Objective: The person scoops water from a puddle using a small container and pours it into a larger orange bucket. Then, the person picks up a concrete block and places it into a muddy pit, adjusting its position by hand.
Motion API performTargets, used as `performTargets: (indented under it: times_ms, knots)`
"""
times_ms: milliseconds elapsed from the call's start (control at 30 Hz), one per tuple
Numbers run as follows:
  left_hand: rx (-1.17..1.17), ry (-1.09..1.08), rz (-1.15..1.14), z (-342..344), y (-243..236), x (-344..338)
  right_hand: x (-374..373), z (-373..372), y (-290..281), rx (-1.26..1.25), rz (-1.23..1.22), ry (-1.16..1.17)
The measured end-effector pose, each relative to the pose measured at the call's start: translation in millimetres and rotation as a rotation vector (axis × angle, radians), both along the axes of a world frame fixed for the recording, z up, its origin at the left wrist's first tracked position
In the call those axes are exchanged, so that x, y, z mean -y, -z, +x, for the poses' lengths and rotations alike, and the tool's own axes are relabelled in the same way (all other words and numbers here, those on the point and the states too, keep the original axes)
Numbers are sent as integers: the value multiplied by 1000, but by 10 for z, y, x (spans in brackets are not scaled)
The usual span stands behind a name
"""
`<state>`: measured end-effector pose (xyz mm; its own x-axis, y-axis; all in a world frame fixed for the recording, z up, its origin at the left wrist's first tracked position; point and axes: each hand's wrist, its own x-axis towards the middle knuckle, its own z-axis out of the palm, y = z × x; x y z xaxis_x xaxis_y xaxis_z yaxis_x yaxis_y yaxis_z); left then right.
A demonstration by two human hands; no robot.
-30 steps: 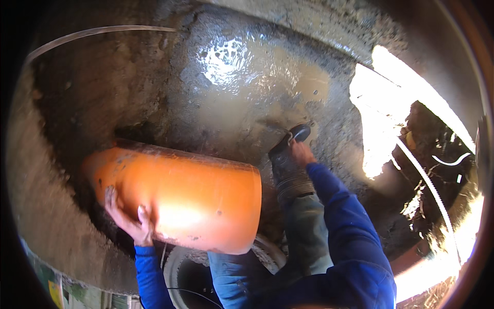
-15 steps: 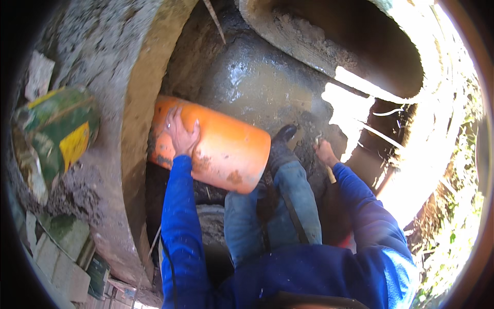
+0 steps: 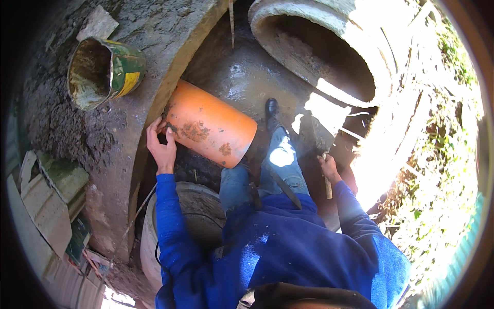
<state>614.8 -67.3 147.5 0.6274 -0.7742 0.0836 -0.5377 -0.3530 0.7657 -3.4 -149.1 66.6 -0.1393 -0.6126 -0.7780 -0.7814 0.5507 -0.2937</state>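
- At the lower edge, one blue sweater (image 3: 298, 242), two sleeves reaching forward.
- Beyond it, two legs in blue jeans (image 3: 280, 159), two dark straps (image 3: 285, 189) across them, and one dark boot (image 3: 271, 109).
- Beside the left forearm, one round concrete rim (image 3: 149, 234), with one thin dark cable across its opening.
- Two bare hands in view, one to each side of the legs.
- Right hand (image 3: 328, 167): closed around the wooden handle of one trowel (image 3: 320, 135), blade pointing away, handle end poking out below the fist.
- Left hand (image 3: 162, 149): thumb and fingers bent and apart, at the left end of the pipe; cannot tell whether gripping it.
- In front of the left knee, one orange pipe (image 3: 206, 121), lying aslant, two larger mud patches on its side.
- To the left, on the muddy ledge (image 3: 110, 154), one green-and-yellow bucket (image 3: 126, 69), tipped over, and one flat pale piece (image 3: 98, 23) just behind.
- Farther right, two whitish strips (image 3: 352, 134).
- Farthest, one large concrete ring (image 3: 288, 64), with green plants (image 3: 458, 56) at the right.
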Motion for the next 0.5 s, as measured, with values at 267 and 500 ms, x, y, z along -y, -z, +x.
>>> performTargets:
  times_ms: [267,500]
  knots:
    - [125,-435,-123,-314,-1674,-123,1997,264,559,51,151,-355]
    - [146,-791,-133,-1155,-2373,-943,2905,1128,480,393,112,-469]
